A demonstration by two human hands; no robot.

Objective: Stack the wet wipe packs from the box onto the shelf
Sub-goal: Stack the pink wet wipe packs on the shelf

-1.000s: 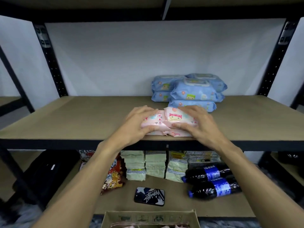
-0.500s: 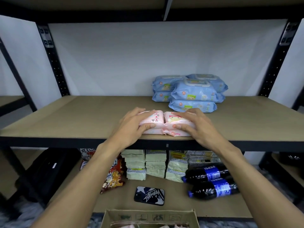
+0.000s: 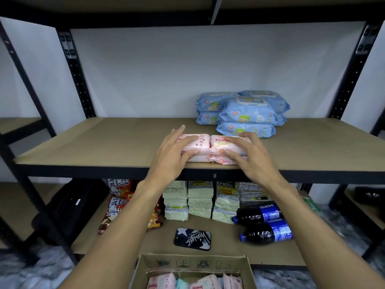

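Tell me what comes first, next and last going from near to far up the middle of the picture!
cardboard box → phone → pink wet wipe packs → blue wet wipe packs

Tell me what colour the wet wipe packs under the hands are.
Pale pink soft plastic wet wipe packs with small cartoon prints, clearest in the head view.

Single head-worn wide-angle view, facing forward and slightly down at a shelf (image 3: 104,142) close in front. Both forearms enter from the bottom edge; a cardboard box (image 3: 191,265) sits directly below.
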